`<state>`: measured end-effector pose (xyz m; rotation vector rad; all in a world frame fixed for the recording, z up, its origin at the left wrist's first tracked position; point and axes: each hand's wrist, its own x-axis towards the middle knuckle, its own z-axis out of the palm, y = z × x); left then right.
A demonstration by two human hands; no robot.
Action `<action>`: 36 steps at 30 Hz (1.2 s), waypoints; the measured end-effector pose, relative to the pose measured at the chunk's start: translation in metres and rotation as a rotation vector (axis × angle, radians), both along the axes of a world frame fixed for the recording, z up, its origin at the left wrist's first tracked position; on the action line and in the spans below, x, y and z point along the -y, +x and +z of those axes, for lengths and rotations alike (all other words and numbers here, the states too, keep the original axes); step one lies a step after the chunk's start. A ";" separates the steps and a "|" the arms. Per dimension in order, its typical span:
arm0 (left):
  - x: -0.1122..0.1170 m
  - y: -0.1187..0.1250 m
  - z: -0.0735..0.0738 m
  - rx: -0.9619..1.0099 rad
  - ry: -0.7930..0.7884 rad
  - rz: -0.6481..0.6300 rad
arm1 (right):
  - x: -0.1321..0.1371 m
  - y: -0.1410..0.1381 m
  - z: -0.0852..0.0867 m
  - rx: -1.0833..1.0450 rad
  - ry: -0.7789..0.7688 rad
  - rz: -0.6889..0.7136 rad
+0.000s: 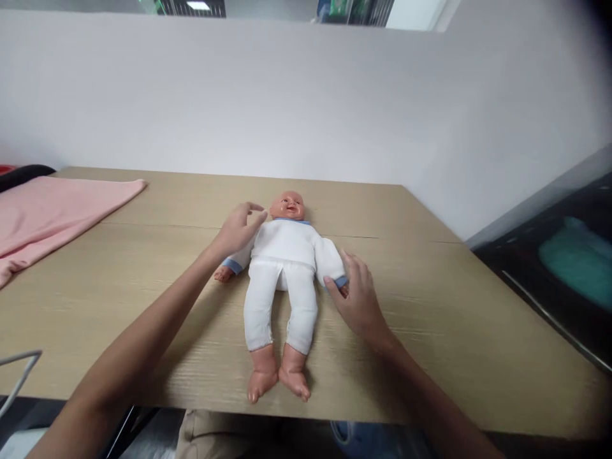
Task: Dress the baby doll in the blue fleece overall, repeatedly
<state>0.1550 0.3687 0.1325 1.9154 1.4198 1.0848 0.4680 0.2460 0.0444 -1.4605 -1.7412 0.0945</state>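
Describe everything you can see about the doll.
The doll lies face up on the table, arms spread, feet nearest. Its bald head and bare feet look plastic; the white top and trousers look cloth, with blue collar and cuffs. The right hand touches one cuff; the left hand is by the other arm.

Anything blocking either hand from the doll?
Nothing visible. The right hand is at one blue cuff of the doll; the left hand is by its shoulder, near the head. The pink cloth lies apart, off left.
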 end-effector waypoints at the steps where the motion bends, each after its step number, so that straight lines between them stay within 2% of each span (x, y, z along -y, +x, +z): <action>1: 0.030 0.001 0.005 0.028 0.032 -0.027 | 0.014 -0.005 0.006 0.019 0.035 -0.002; 3: 0.094 0.004 0.009 0.124 0.065 -0.089 | 0.054 -0.013 0.017 0.036 0.082 0.025; 5: 0.158 0.005 0.002 0.186 0.055 -0.186 | 0.102 -0.021 0.022 0.045 0.082 0.092; 6: 0.188 0.004 -0.007 0.196 0.048 -0.211 | 0.127 -0.023 0.021 0.049 0.085 0.116; 8: 0.236 0.001 -0.032 0.163 0.053 -0.168 | 0.169 -0.027 0.012 0.047 0.066 0.112; 11: 0.276 -0.005 -0.076 0.013 0.092 -0.073 | 0.202 -0.032 -0.012 0.104 0.011 0.123; 14: 0.283 -0.010 -0.110 -0.129 0.128 -0.024 | 0.200 -0.039 -0.031 0.176 0.044 0.108; 16: 0.279 -0.013 -0.121 -0.165 0.155 -0.013 | 0.189 -0.043 -0.036 0.189 0.073 0.080; 18: 0.273 -0.016 -0.125 -0.178 0.156 -0.001 | 0.179 -0.046 -0.038 0.168 0.111 0.052; 26: 0.256 -0.016 -0.120 -0.230 0.067 0.057 | 0.160 -0.047 -0.039 0.123 0.162 -0.027; 31: 0.246 -0.009 -0.111 -0.289 0.035 0.058 | 0.153 -0.053 -0.030 0.131 0.157 -0.097; 34: 0.245 -0.007 -0.103 -0.309 0.068 0.063 | 0.169 -0.052 -0.035 0.112 0.185 -0.113; 36: 0.255 -0.010 -0.102 -0.305 0.161 0.086 | 0.192 -0.044 -0.052 0.073 0.348 -0.139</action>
